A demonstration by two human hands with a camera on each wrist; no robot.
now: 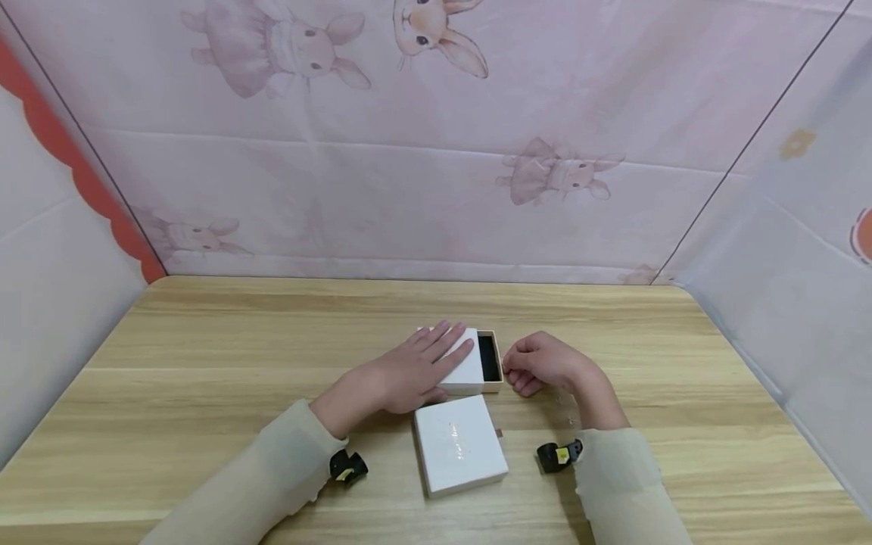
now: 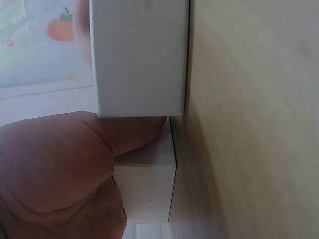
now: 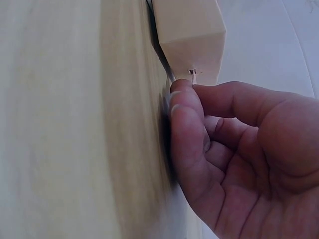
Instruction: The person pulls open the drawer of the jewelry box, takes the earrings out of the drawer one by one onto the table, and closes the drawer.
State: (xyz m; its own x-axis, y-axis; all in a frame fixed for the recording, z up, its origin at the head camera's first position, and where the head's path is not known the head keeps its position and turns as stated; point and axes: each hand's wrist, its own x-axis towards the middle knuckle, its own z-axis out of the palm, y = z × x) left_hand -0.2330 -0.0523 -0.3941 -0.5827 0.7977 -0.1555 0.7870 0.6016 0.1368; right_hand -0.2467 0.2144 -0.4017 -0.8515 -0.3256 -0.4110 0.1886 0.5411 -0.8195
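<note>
Far box (image 1: pixel 466 376), apparently mid-opening: your left hand (image 1: pixel 414 372) rests straight-fingered on top, your right hand (image 1: pixel 545 363) pinches its tab (image 3: pixel 194 78); next likely needs a level pull

I have my left hand (image 1: pixel 409 376) lying palm down, fingers (image 1: pixel 455 359) outstretched; beside it, my right hand (image 1: pixel 547 362) pinches, thumb (image 3: pixel 234 97) meeting fingertips (image 3: pixel 181 86).

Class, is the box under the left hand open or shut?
Partly open: its drawer juts from the white cover, baring a dark interior; the right hand pinches its tab.
</note>
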